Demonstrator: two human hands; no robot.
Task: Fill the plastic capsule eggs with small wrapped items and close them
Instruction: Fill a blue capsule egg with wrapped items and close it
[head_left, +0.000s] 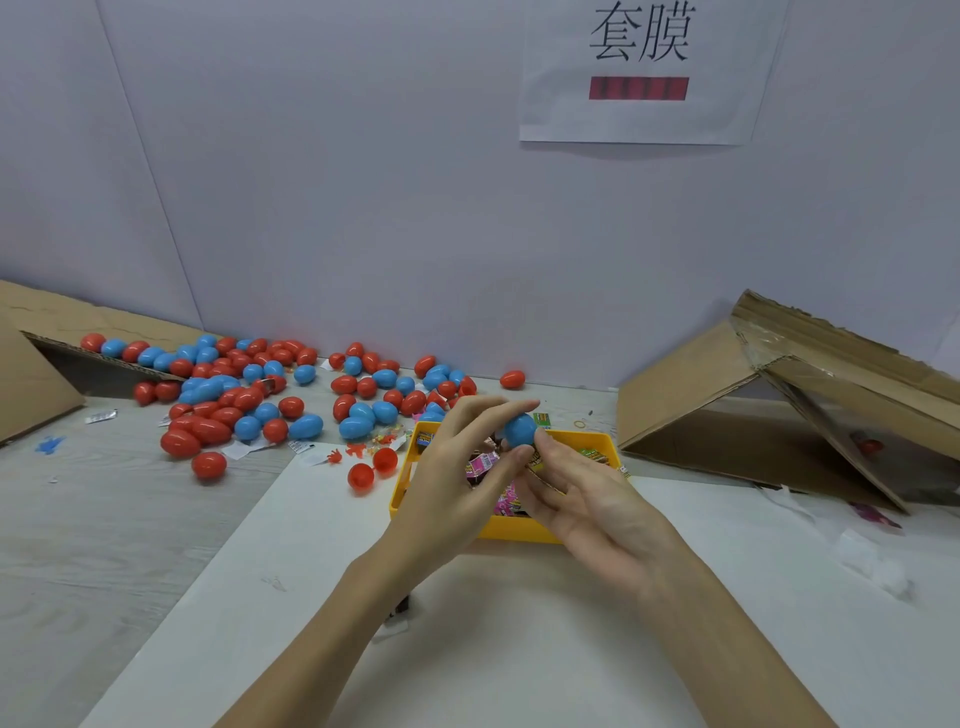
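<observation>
A blue capsule egg (519, 429) is held above the yellow tray (519, 532). My left hand (462, 483) pinches it between thumb and forefinger from the left. My right hand (582, 499) touches its lower right side with thumb and fingertip. The tray holds several small wrapped items (480, 464) in pink, brown and yellow wrappers, partly hidden by my hands. An open red egg (371, 467) lies in two joined halves just left of the tray. A large pile of red and blue eggs (249, 395) covers the table's back left.
An open cardboard box (779, 410) lies on its side at the right. Another cardboard box (36, 374) lies at the far left, eggs spilling from it. A white sheet (519, 649) covers the near table. Small loose toys and paper scraps (363, 447) lie by the tray.
</observation>
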